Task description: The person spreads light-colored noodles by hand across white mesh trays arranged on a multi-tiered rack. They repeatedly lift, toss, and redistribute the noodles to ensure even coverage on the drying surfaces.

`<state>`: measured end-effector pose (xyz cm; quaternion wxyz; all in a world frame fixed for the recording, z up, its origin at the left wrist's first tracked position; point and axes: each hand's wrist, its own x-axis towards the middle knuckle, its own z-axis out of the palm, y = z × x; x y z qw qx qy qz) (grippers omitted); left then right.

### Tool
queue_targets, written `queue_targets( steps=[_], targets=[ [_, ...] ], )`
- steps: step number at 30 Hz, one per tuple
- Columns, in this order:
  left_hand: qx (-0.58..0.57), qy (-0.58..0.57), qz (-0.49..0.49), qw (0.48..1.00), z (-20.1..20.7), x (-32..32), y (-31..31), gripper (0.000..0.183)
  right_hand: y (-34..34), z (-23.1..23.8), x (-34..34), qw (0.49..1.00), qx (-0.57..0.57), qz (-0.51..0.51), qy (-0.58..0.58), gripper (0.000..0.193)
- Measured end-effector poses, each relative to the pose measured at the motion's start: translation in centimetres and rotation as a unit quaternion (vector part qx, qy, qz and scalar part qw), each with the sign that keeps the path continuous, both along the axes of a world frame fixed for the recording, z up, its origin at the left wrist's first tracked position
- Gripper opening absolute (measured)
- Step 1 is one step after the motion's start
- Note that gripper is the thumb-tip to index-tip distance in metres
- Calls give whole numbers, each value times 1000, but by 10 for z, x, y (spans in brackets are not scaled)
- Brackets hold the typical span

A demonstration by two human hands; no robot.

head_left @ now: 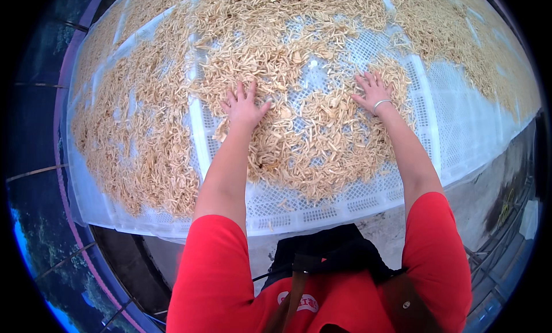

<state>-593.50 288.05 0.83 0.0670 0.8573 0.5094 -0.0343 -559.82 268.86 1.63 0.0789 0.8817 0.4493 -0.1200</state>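
White perforated plastic drying trays [345, 203] lie side by side in front of me, covered with tan dried shredded strips [310, 134]. My left hand [242, 106] rests flat on the strips with fingers spread, near the seam between two trays. My right hand [374, 91], with a thin bracelet at the wrist, also lies flat and spread on the strips further right. Neither hand holds anything. Bare patches of tray mesh [313, 74] show between the two hands.
More strip-covered trays [135, 131] extend to the left and a sparsely covered tray [471, 108] to the right. A grey concrete ledge [477, 195] runs below the trays' near edge. Blue and purple railing [63, 103] curves along the left side.
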Motion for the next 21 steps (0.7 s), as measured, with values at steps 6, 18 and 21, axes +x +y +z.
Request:
queue_targets(
  steps=[6,18,21],
  targets=[
    [-76,81,-23,994,8,-87,-76,86,-87,7,8,991,-20,-136,-11,65],
    [-65,-50,41,996,32,-142,-199,83,-203,55,-2,967,112,-30,229,77],
    [19,-35,44,998,51,-87,-201,80,-212,78,27,975,99,-39,194,74]
  ],
)
